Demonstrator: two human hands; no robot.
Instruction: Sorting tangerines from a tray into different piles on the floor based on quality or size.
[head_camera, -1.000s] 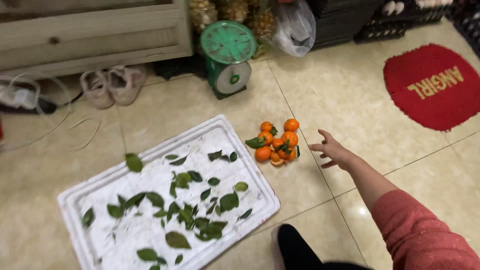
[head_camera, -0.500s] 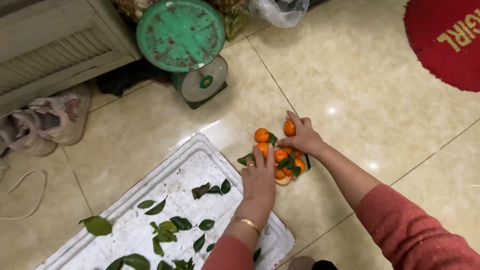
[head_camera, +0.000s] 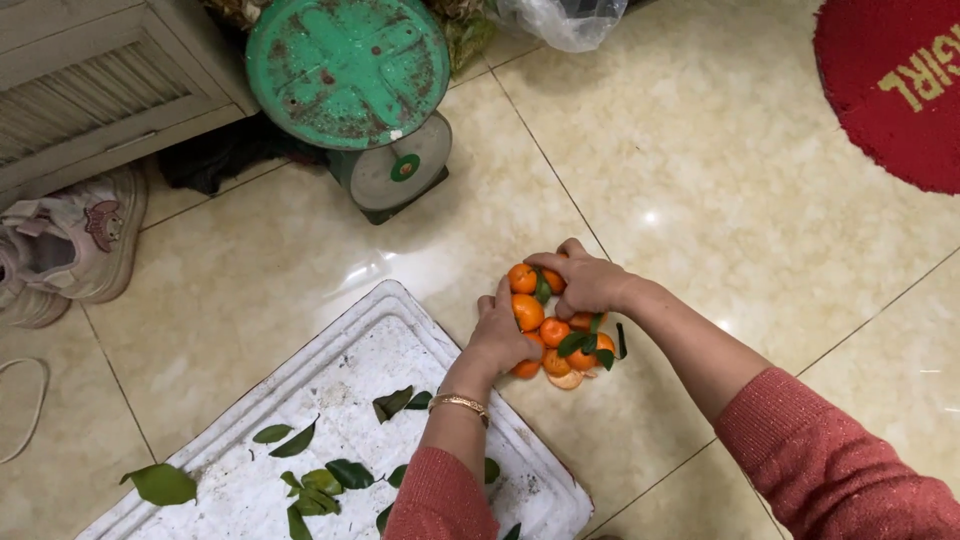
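Left hand (head_camera: 500, 340) covers part of the small orange tangerine cluster w/ green leaves (head_camera: 555, 330); right hand (head_camera: 585, 280) hides its top fruits, so fruit count can't be told. Palms and most fingertips out of sight. White foam tray scattered w/ leaves (head_camera: 330, 400) cut off at bottom edge, partly behind the left forearm. Round red doormat (head_camera: 890, 90) clipped at right and top. Pink-white sneaker (head_camera: 75, 240) cut at left. Clear plastic bag (head_camera: 570, 18) cropped at top; contents unclear. Green weighing scale's (head_camera: 350, 70) dial too small to read.
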